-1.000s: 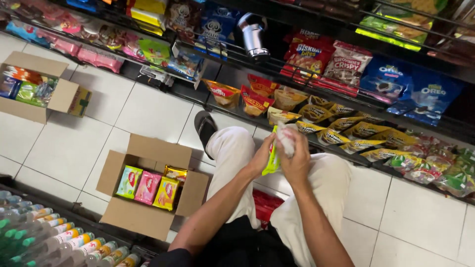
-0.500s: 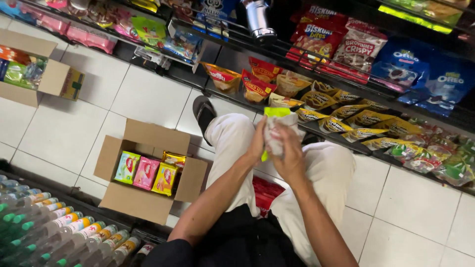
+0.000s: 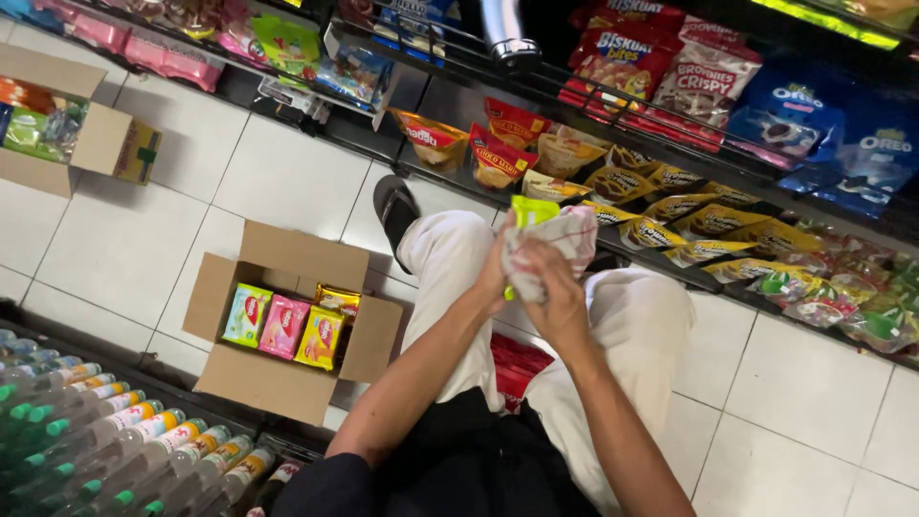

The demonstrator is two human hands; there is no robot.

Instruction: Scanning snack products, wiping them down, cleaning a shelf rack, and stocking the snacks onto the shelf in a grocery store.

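Above the open cardboard box and to its right, the left hand grips a lime-green snack packet upright while the right hand presses a pale cloth against it, apparently wiping.

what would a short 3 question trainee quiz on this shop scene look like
1. True or false: the right hand presses a cloth against the green packet.
2. Which hand holds the packet from the side nearer the open box? A) left hand B) right hand
3. Fill in: the open box on the floor shows a green, a pink and a ____ packet in front.

Key
1. true
2. A
3. yellow
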